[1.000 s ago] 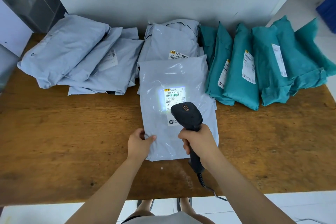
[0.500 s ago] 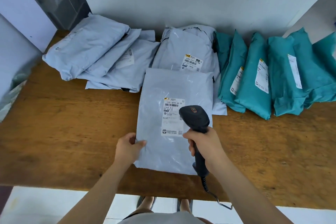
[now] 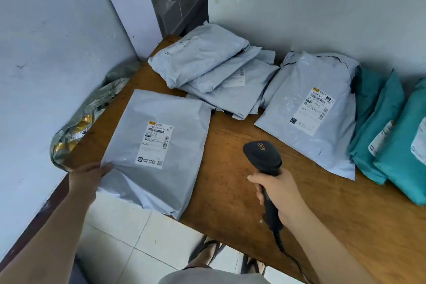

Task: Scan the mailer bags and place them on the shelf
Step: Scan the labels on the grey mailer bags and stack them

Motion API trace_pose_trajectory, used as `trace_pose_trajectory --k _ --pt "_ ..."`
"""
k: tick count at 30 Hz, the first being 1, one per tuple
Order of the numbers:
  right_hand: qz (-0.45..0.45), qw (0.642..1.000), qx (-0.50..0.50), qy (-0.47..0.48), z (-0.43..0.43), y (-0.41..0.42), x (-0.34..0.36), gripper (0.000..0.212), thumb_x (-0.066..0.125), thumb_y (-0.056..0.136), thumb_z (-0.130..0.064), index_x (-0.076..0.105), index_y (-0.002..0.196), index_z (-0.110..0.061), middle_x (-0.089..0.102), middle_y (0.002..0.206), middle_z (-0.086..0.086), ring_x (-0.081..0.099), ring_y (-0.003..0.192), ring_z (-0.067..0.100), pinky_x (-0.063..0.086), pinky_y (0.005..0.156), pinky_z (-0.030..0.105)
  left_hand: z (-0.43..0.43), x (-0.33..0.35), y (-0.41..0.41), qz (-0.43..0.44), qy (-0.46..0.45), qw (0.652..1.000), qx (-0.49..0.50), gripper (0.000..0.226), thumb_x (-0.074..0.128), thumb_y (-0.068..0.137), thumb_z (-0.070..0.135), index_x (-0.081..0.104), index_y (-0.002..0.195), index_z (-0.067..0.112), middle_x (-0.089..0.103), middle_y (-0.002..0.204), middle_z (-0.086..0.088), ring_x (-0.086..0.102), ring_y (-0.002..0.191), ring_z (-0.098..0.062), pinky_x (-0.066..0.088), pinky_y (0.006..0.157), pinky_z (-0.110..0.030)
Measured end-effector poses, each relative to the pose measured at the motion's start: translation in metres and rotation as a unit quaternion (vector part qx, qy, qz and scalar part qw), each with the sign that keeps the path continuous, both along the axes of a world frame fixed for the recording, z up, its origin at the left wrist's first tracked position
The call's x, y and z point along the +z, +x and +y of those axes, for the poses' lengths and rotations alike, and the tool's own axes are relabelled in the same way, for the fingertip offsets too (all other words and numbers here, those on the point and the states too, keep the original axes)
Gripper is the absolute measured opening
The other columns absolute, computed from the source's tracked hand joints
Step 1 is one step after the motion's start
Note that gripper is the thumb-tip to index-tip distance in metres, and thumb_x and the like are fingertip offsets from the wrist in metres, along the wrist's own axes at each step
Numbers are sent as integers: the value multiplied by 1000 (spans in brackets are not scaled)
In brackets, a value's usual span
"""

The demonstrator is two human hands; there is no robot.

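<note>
A grey mailer bag [image 3: 161,145] with a white label hangs partly over the front left edge of the wooden table [image 3: 230,168]. My left hand [image 3: 88,174] grips its near left corner. My right hand [image 3: 276,193] holds a black barcode scanner [image 3: 262,157] by its handle, to the right of that bag and above the bare wood. Another grey labelled bag [image 3: 311,108] lies behind the scanner. A heap of grey bags [image 3: 212,69] sits at the back left. Teal bags [image 3: 387,127] stand in a row at the right.
A white wall [image 3: 57,53] closes the left side, with a crumpled silver and yellow plastic bag [image 3: 78,127] wedged between it and the table. A gap behind opens onto a grey shelf unit [image 3: 177,9]. White floor tiles [image 3: 129,237] and my sandalled feet show below.
The scan light has gone out. My left hand has drawn the grey bag leftwards to the table's edge, away from the scanner. My head has turned left, showing the wall.
</note>
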State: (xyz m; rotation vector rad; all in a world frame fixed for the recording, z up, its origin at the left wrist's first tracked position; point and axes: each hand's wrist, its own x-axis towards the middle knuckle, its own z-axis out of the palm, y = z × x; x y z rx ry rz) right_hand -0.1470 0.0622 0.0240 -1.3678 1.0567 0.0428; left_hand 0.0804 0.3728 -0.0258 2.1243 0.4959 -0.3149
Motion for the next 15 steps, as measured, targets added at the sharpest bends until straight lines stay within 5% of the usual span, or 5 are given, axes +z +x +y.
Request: trace_pose_trajectory --k 2,4,10,15 --pt "1 1000 7 -9 5 3 0 39 70 81 -8 48 49 -7 46 39 8 40 33 18 40 47 23 6 1 18 -17 75 997 10 26 67 81 1 64 105 -11 69 93 -20 60 92 -40 46 78 -37" --pt "3 1000 6 -14 6 3 1 39 69 82 -8 48 49 -8 46 38 6 40 32 17 40 48 24 8 3 31 -28 163 986 -10 28 59 83 -1 62 108 -12 62 108 -33 57 103 -49 46 90 -48" --pt "17 999 -39 -24 2 -9 0 37 70 81 -9 49 50 -7 47 41 9 41 34 18 44 52 27 -36 -2 51 -55 312 948 -33 45 52 83 6 43 126 -3 38 134 -34 35 125 -50 31 103 -58" --pt "18 995 -87 -38 -8 -25 4 39 70 81 -10 49 48 -6 47 40 10 41 34 18 42 54 27 -132 -13 21 -145 204 943 -220 48 55 85 7 42 132 3 37 134 -28 36 122 -45 34 100 -52"
